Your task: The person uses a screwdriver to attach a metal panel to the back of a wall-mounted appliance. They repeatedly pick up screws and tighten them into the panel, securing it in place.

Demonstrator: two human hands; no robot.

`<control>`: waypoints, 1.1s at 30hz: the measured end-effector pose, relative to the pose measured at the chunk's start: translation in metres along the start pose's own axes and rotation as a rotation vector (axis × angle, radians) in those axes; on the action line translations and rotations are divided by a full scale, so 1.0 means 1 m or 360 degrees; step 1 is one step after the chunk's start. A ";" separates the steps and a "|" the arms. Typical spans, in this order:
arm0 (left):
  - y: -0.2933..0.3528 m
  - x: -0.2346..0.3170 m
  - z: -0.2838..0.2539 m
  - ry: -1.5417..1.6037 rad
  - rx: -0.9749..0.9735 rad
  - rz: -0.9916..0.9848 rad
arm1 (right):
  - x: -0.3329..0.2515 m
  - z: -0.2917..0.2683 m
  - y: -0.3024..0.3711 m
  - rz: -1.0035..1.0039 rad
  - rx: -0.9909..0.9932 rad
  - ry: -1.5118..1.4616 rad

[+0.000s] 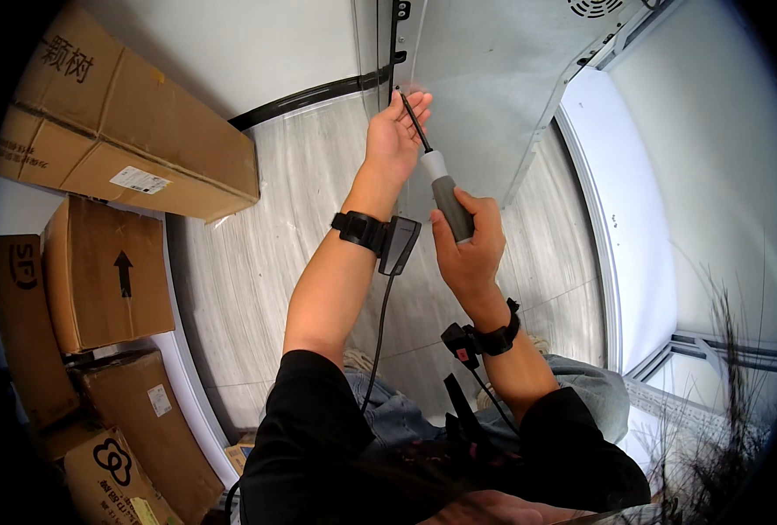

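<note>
My right hand (474, 245) is wrapped round the grey handle of a screwdriver (446, 188), thumb along its side. The dark shaft slants up and left to the edge of a tall metal panel (485, 96). My left hand (397, 131) is palm up, with fingers curled about the shaft close to its tip. Thumb and fingertips lie beside the panel's dark edge strip (400, 57), which has holes in it. Whether a screw sits at the tip is too small to tell.
Cardboard boxes are stacked at the left, a large one (143, 131) beside the wall and another (112, 271) below it. A white panel (620, 175) borders the floor (292, 227) at the right. Cables (379, 337) run from the black devices on my wrists.
</note>
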State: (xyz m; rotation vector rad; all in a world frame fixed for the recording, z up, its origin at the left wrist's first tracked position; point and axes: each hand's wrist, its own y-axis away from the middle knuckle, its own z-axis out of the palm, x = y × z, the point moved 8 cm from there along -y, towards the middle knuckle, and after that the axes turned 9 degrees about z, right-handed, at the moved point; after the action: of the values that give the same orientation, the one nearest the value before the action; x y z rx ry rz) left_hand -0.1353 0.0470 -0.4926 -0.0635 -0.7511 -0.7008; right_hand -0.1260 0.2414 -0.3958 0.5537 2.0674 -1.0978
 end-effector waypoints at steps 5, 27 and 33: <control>0.003 0.000 0.002 0.0009 0.0041 -0.0044 | 0.001 0.002 -0.001 0.0007 0.0017 -0.0005; -0.005 0.002 0.001 -0.0069 0.0090 0.0050 | -0.005 0.000 -0.018 0.0094 -0.0003 0.0032; -0.006 0.009 0.001 -0.0470 -0.0046 0.0305 | -0.002 0.003 -0.013 0.0047 -0.0016 -0.0140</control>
State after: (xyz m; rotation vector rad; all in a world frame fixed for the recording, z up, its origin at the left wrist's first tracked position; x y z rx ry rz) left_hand -0.1350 0.0371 -0.4869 -0.2664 -1.0032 -0.5246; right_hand -0.1317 0.2320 -0.3886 0.5204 1.9820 -1.0751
